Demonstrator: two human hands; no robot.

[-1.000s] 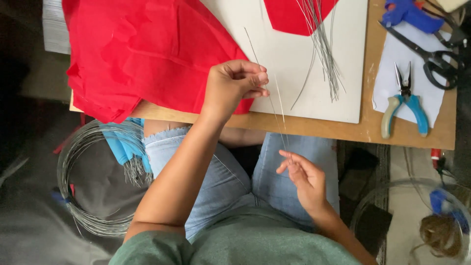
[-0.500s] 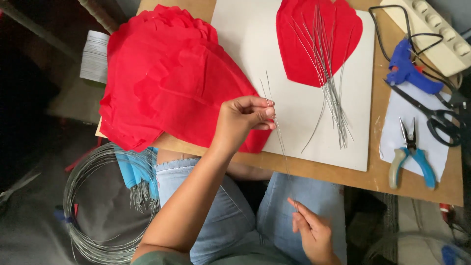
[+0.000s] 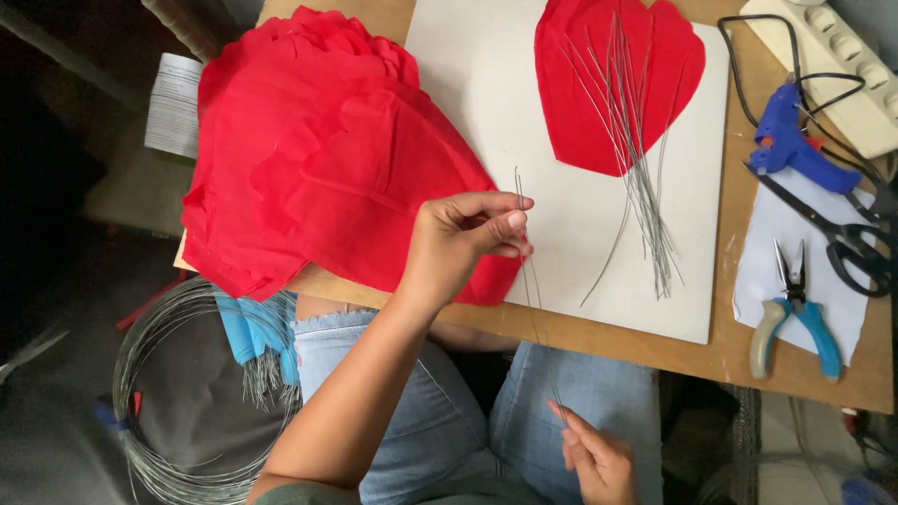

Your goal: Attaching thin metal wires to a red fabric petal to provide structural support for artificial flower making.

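My left hand (image 3: 463,238) has its fingers pinched on the upper part of a thin wire (image 3: 524,252) running lengthwise toward my lap, where my right hand's (image 3: 594,458) fingers touch its lower end.

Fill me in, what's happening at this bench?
A seated person is working with thin wire. The left hand pinches a few wire strands upright at the table edge, beside a pile of red crepe paper. The right hand sits low over the lap, at the strands' lower end. More cut wires lie across a red paper petal on a white board. Pliers, scissors and a blue glue gun lie at the right.
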